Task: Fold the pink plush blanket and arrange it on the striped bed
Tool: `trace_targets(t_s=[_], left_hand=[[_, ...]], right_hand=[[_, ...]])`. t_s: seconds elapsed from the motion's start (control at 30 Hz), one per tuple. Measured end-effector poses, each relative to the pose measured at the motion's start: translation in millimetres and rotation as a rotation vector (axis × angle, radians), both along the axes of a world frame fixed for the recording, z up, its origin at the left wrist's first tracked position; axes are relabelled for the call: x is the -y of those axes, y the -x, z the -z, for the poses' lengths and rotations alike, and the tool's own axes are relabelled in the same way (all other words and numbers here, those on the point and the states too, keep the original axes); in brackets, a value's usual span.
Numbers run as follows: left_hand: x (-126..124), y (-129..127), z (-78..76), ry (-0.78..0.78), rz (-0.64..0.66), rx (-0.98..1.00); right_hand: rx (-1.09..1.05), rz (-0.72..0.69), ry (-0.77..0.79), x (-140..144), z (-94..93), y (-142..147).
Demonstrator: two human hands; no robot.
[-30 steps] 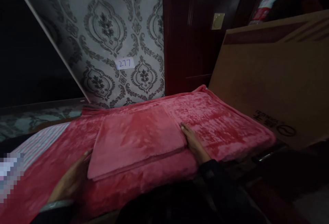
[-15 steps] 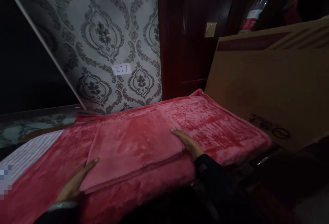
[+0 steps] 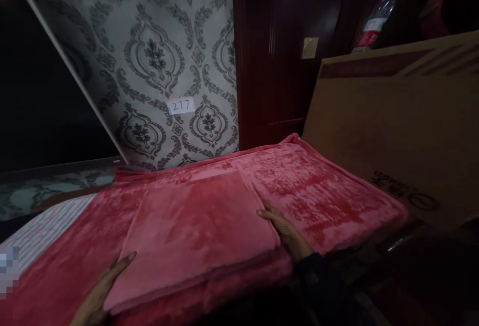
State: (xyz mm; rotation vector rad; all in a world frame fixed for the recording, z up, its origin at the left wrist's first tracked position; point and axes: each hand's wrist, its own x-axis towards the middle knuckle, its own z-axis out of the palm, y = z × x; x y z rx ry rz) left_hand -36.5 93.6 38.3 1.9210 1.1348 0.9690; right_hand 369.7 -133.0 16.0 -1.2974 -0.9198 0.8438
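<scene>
A folded pink plush blanket (image 3: 198, 231) lies flat, its layers showing along the near edge. My left hand (image 3: 101, 288) grips its near left corner, thumb on top and the other fingers mostly hidden. On the opposite side my right hand (image 3: 282, 228) grips the right edge, thumb also resting on top with the fingers tucked out of sight. Beneath it spreads a larger red-pink plush cover (image 3: 318, 186), which runs out to both sides.
A striped cloth (image 3: 56, 216) shows at the left beside a dark panel (image 3: 48, 91). Patterned wallpaper (image 3: 157, 56) bears a paper label (image 3: 181, 105) reading 277. On the right stands a large cardboard box (image 3: 381, 116), with a plastic bottle (image 3: 374, 24) behind its top edge.
Both hands have drawn the folded blanket slightly toward me, and its near edge sits lower. My left hand has shifted down and left, my right hand down and right. The view has shifted a little.
</scene>
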Motion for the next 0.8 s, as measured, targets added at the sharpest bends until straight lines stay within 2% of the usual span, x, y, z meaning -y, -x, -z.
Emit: trace_targets(t_s=[0.17,0.33,0.63,0.8], left_hand=[[5,-2,12.3,-0.042,0.002,0.045],[15,-4,9.2,-0.059,-0.044,0.045],[20,-5,1.6,-0.007,-0.007,0.064],[30,-10,0.2,0.103,-0.020,0.175]], right_hand=[[-0.017,0.046,-0.079,-1,13.4,-1],[-0.083,0.108,-0.187,-2,25.4,-1],[0.071,0.105,-0.135,7,12.8,2],[-0.123,0.118,-0.124,9,15.9,1]])
